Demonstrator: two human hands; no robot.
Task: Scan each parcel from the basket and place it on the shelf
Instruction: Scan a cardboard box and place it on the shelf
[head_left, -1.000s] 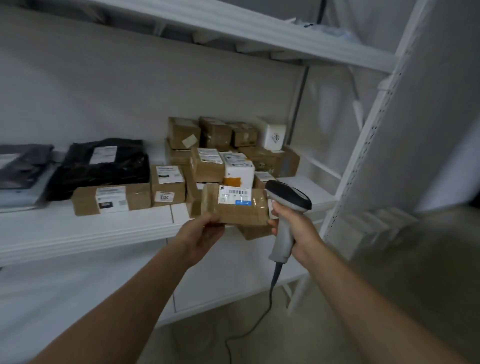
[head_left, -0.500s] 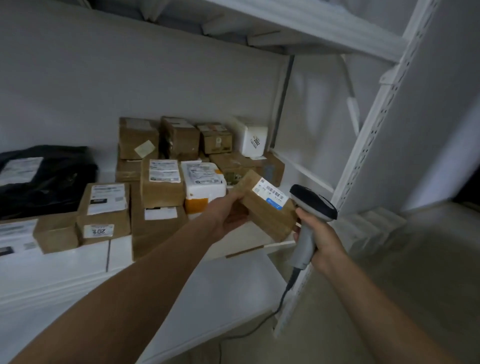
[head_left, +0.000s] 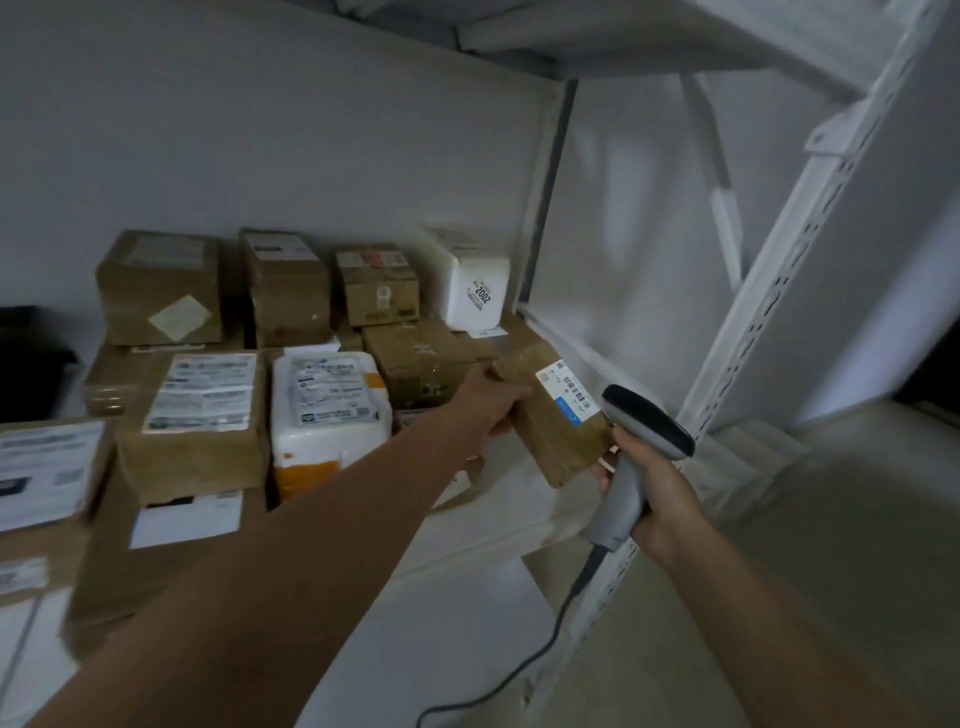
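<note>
Gripping brown parcel (head_left: 561, 421) in left hand (head_left: 488, 402), holding it tilted above shelf (head_left: 493, 530). Clasping scanner (head_left: 644, 436) in right hand (head_left: 660, 493), just right of parcel. Seemingly placing; next needing lowering into gap below grip, right of stacked parcels (head_left: 197, 415).

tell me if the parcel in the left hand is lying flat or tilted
Tilted. The left hand grips one end of the parcel, and its labelled face slants down toward the scanner.

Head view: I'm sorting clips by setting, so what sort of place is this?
Probably a parcel storeroom or pickup point: white metal shelving stacked with labelled cardboard parcels, a corded barcode scanner gripped in the right hand, and the left hand holding a labelled brown parcel beside it.
</note>
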